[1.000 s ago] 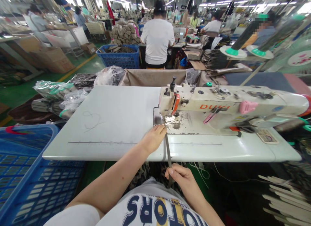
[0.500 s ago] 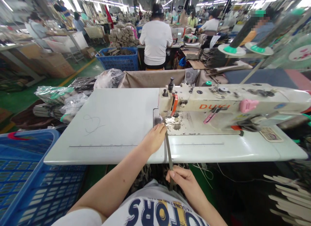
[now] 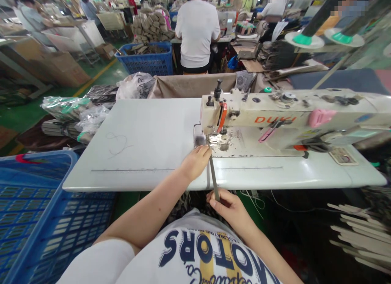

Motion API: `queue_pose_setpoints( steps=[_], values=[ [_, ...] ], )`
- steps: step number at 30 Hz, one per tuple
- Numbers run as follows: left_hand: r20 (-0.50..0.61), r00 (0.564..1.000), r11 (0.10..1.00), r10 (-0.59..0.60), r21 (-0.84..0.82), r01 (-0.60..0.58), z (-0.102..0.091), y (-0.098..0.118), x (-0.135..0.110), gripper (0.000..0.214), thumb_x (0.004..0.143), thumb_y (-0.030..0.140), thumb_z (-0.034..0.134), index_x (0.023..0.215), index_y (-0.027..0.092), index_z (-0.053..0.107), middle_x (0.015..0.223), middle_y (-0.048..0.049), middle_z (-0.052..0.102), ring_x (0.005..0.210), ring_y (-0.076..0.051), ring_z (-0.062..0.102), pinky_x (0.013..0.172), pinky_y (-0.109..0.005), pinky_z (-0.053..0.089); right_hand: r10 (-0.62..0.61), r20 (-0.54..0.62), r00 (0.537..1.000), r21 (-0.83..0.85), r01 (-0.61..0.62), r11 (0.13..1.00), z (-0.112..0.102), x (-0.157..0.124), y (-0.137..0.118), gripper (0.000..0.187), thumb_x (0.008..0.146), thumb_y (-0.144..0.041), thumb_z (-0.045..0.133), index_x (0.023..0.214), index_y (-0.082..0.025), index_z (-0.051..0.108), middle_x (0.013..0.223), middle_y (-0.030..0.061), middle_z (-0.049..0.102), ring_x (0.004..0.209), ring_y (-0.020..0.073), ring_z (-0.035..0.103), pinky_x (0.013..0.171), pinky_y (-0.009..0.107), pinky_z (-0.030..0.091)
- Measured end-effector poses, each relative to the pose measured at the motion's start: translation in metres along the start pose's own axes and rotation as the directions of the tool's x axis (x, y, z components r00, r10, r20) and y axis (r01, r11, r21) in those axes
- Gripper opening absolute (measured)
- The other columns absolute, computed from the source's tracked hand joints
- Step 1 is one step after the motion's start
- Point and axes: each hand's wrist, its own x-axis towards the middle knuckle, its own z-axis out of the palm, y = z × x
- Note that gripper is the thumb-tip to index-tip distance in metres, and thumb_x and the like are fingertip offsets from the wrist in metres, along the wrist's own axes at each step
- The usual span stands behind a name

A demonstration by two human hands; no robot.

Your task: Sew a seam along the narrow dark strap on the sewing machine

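Observation:
A narrow grey strap (image 3: 213,177) runs from the needle area of the cream sewing machine (image 3: 275,117) down over the front edge of the white table (image 3: 146,141). My left hand (image 3: 195,161) lies on the table beside the presser foot, fingers curled against the strap's upper end. Just below the table edge, my right hand (image 3: 229,206) pinches the strap's lower end, fingers closed round it.
A blue plastic crate (image 3: 36,210) stands at my left. Plastic-wrapped bundles (image 3: 73,113) lie past the table's left end. A person in a white shirt (image 3: 197,31) sits ahead with back turned. Thread cones (image 3: 308,35) rise at the right; pale strips (image 3: 357,235) are stacked lower right.
The strap has fed up toward the needle. My right hand has risen closer to the table edge. The view has tilted downward slightly.

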Motion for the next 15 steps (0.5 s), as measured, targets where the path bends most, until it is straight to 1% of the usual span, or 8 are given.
queue_pose_setpoints(
  steps=[2, 4, 6, 8, 11, 13, 15],
  values=[
    [0.005, 1.000, 1.000, -0.008, -0.007, 0.008, 0.0011, -0.0003, -0.0002, 0.027, 0.103, 0.014, 0.039, 0.119, 0.013, 0.061, 0.125, -0.0142, 0.064, 0.126, -0.026, 0.059, 0.120, -0.041, 0.043, 0.021, -0.049, 0.999, -0.044, -0.023, 0.999, 0.0007, 0.0017, 0.0014, 0.032, 0.088, -0.053, 0.073, 0.080, -0.022, 0.072, 0.086, 0.0045, 0.072, 0.086, 0.0239, 0.065, 0.085, 0.036, 0.051],
    [0.013, 1.000, 0.999, -0.015, -0.028, 0.015, 0.0025, -0.0015, -0.0003, 0.028, 0.104, 0.016, 0.038, 0.121, 0.013, 0.060, 0.127, -0.0149, 0.063, 0.128, -0.026, 0.058, 0.120, -0.042, 0.043, 0.013, -0.110, 0.994, -0.086, -0.023, 0.996, 0.0011, 0.0039, 0.0025, 0.029, 0.090, -0.051, 0.070, 0.090, -0.022, 0.076, 0.096, 0.0062, 0.077, 0.095, 0.0254, 0.067, 0.094, 0.039, 0.051],
    [0.031, 0.999, 0.998, -0.026, -0.049, 0.028, 0.0031, -0.0029, -0.0003, 0.029, 0.104, 0.017, 0.039, 0.124, 0.013, 0.059, 0.128, -0.0150, 0.062, 0.129, -0.027, 0.057, 0.118, -0.043, 0.044, 0.036, -0.139, 0.990, -0.048, -0.043, 0.998, 0.0015, 0.0061, 0.0020, 0.031, 0.092, -0.050, 0.068, 0.103, -0.023, 0.076, 0.103, 0.0076, 0.079, 0.100, 0.0260, 0.069, 0.099, 0.041, 0.051],
    [0.060, 0.998, 0.998, -0.027, -0.058, 0.030, 0.0025, -0.0038, -0.0001, 0.030, 0.103, 0.016, 0.039, 0.126, 0.013, 0.059, 0.129, -0.0151, 0.062, 0.131, -0.028, 0.056, 0.117, -0.045, 0.045, 0.096, -0.133, 0.986, 0.046, -0.091, 0.995, 0.0020, 0.0073, -0.0001, 0.036, 0.091, -0.054, 0.068, 0.109, -0.023, 0.074, 0.098, 0.0073, 0.081, 0.093, 0.0247, 0.070, 0.093, 0.040, 0.053],
    [0.090, 0.996, 0.998, -0.025, -0.050, 0.030, 0.0005, -0.0032, 0.0004, 0.030, 0.102, 0.013, 0.039, 0.124, 0.013, 0.059, 0.129, -0.0159, 0.062, 0.132, -0.028, 0.055, 0.115, -0.046, 0.046, 0.155, -0.120, 0.981, 0.129, -0.139, 0.982, 0.0029, 0.0059, -0.0026, 0.039, 0.088, -0.058, 0.072, 0.101, -0.022, 0.075, 0.084, 0.0049, 0.079, 0.079, 0.0212, 0.068, 0.079, 0.035, 0.054],
    [0.085, 0.996, 0.998, -0.031, -0.052, 0.035, 0.0000, -0.0024, 0.0004, 0.030, 0.102, 0.013, 0.039, 0.124, 0.013, 0.059, 0.129, -0.0162, 0.062, 0.131, -0.028, 0.055, 0.115, -0.046, 0.047, 0.180, -0.128, 0.975, 0.167, -0.158, 0.973, 0.0037, 0.0030, -0.0019, 0.038, 0.086, -0.058, 0.075, 0.094, -0.022, 0.076, 0.081, 0.0041, 0.078, 0.076, 0.0199, 0.067, 0.075, 0.033, 0.052],
    [0.065, 0.997, 0.998, -0.034, -0.058, 0.038, 0.0007, -0.0019, 0.0003, 0.029, 0.102, 0.013, 0.039, 0.124, 0.013, 0.059, 0.130, -0.0160, 0.062, 0.130, -0.028, 0.056, 0.115, -0.045, 0.046, 0.204, -0.127, 0.971, 0.212, -0.174, 0.962, 0.0046, -0.0005, 0.0009, 0.036, 0.084, -0.057, 0.078, 0.090, -0.022, 0.078, 0.080, 0.0037, 0.078, 0.076, 0.0198, 0.067, 0.075, 0.032, 0.052]
  ],
)
